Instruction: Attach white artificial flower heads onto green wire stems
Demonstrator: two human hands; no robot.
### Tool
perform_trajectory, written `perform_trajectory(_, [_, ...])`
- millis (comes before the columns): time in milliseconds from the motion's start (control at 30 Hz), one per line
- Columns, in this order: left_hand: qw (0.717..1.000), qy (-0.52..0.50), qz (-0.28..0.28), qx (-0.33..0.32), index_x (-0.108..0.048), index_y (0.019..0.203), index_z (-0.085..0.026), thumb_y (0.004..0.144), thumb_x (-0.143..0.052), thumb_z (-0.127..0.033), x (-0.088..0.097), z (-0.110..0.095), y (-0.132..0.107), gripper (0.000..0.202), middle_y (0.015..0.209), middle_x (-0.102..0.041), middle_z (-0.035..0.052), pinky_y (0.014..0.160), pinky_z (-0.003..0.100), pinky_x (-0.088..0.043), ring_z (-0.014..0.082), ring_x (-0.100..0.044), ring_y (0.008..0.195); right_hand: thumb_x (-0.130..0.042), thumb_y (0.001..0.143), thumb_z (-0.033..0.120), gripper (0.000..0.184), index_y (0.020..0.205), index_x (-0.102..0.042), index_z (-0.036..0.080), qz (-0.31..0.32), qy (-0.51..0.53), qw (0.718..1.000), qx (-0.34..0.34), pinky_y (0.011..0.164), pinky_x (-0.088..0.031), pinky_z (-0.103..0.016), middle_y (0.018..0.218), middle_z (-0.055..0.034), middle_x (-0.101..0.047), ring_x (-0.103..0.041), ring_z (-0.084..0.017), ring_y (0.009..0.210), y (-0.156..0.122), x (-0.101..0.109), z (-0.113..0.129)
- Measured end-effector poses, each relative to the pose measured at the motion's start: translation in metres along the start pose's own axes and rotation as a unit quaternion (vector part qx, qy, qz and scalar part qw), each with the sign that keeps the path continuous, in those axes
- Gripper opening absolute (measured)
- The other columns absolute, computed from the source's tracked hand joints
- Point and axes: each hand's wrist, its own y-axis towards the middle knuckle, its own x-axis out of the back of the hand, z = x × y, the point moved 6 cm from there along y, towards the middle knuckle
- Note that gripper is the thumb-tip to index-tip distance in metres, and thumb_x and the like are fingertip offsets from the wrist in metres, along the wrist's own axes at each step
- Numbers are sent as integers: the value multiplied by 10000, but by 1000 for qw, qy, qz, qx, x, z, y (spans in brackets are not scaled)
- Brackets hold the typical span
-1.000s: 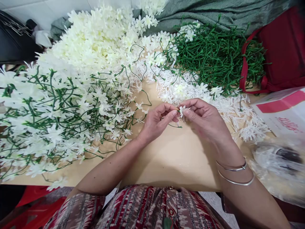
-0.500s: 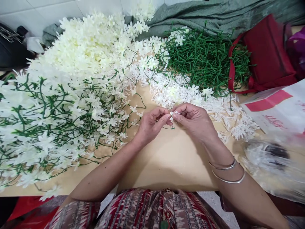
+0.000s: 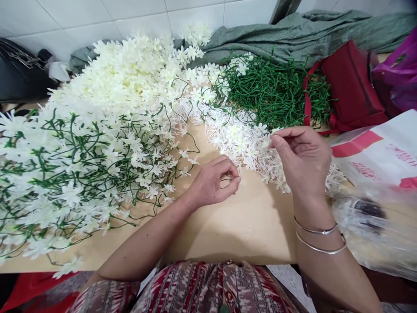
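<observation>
My left hand (image 3: pixel 216 180) is closed in a pinch above the bare tabletop. A thin green stem (image 3: pixel 225 179) shows through the ring of its thumb and finger; the end at the fingertips is hidden. My right hand (image 3: pixel 302 152) is raised to the right, thumb and forefinger pressed together over the white flowers and stamens. What its fingertips hold, if anything, is too small to make out. Beneath it spreads a band of white stamens (image 3: pixel 224 130) with loose white artificial flowers (image 3: pixel 239 134) on top. Left of my left hand lie white flowers on green stems (image 3: pixel 107 161).
A big heap of cream petals (image 3: pixel 130 69) rises at the back left. Behind the stamens is a pile of green stems (image 3: pixel 270 93). A red bag (image 3: pixel 352 87), a white and pink paper bag (image 3: pixel 387 148) and clear plastic (image 3: pixel 348 243) line the right side.
My hands were together at a small white flower; now they are apart. The right has moved right and up over the flower pile, the left slightly down. The view has tilted up somewhat.
</observation>
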Motion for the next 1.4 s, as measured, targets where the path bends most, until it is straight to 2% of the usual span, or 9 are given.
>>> perform_trajectory(133, [996,73,-25,-44,-611,890,-194,976,-671,-193,-1,0,0,106,832,-673,23,727,266,-520,141,-633,783,-752,891,316,85,944,-753,249,24,-134,990,34,749,-563,-413,867,-47,-724,-661,-212,739,1,-1,-2])
perform_trajectory(333, [981,144,-128,-25,-639,1015,-195,981,-678,-121,9,9,-2,90,912,-695,18,694,238,-496,122,-618,776,-749,934,364,205,1106,-771,254,73,-187,971,126,790,-570,-448,965,-72,-700,-665,-240,812,-9,-23,2])
perform_trajectory(467, [977,146,-153,-3,-638,1031,-201,979,-683,-126,11,14,-2,102,924,-684,11,688,237,-506,113,-610,750,-719,968,364,106,941,-742,264,55,-254,950,172,889,-534,-534,902,-67,-683,-661,-288,901,-11,-37,-3])
perform_trajectory(667, [977,123,-176,-7,-634,1204,-216,1036,-648,-216,14,12,-2,169,1099,-699,44,741,239,-567,90,-649,756,-728,979,304,71,917,-721,269,-3,-209,951,228,878,-520,-491,914,-46,-700,-679,-255,887,-17,-30,16])
perform_trajectory(800, [980,88,-176,-39,-681,1243,-209,1029,-681,-240,16,5,-1,216,1232,-717,97,807,254,-604,131,-715,944,-699,997,250,42,983,-727,278,83,-124,946,288,823,-542,-408,955,-25,-741,-683,-210,876,-29,-39,35])
perform_trajectory(933, [978,69,-194,15,-748,1073,-213,1043,-662,-271,18,11,-4,108,1032,-792,58,827,271,-602,147,-731,923,-665,1011,307,64,1001,-726,289,153,-139,952,224,893,-539,-462,998,-39,-752,-687,-245,937,-32,-47,29])
perform_trajectory(1033, [967,-8,-232,106,-750,1078,-208,1015,-705,-377,19,27,-9,186,977,-797,41,824,275,-624,135,-747,830,-736,938,327,99,875,-699,260,133,-225,955,139,921,-501,-521,954,-73,-699,-634,-296,956,-30,-44,13])
perform_trajectory(1133, [950,-88,-254,161,-728,1020,-197,953,-764,-484,16,40,-12,297,885,-777,10,799,261,-647,129,-769,787,-758,897,303,160,781,-657,257,137,-260,949,116,909,-471,-540,925,-88,-671,-592,-310,953,-30,-43,4])
perform_trajectory(1400, [941,-121,-255,188,-705,1005,-190,923,-775,-565,14,47,-11,390,838,-772,7,729,261,-663,154,-804,748,-690,966,298,109,863,-654,295,49,-202,974,90,1007,-462,-573,952,-63,-728,-677,-315,999,-23,-23,21])
